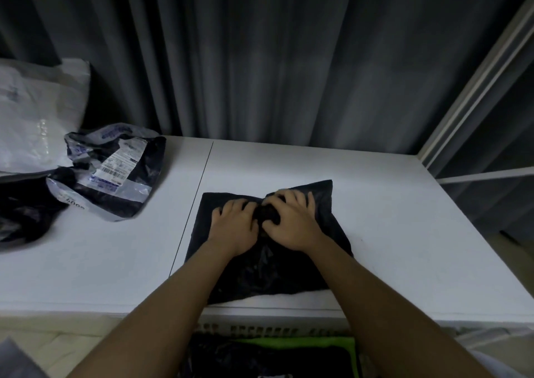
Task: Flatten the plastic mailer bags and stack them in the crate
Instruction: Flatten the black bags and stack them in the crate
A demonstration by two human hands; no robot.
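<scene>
**Operator:** What is my grip at this point?

**Manual:** Both palms lie on the black mailer bag (268, 250). The fingers of your left hand (234, 223) and right hand (290, 221) curl round a bunched ridge at the bag's centre. The bag lies on the white table (390, 233), just beyond the crate (277, 330) at the near edge.

**Operator:** How do I flatten it well?

**Manual:** Release the ridge, then sweep flat palms outward from the bag's centre, likely expelling trapped air. Your forearms converge over the bag's near edge, wrists low.
</scene>
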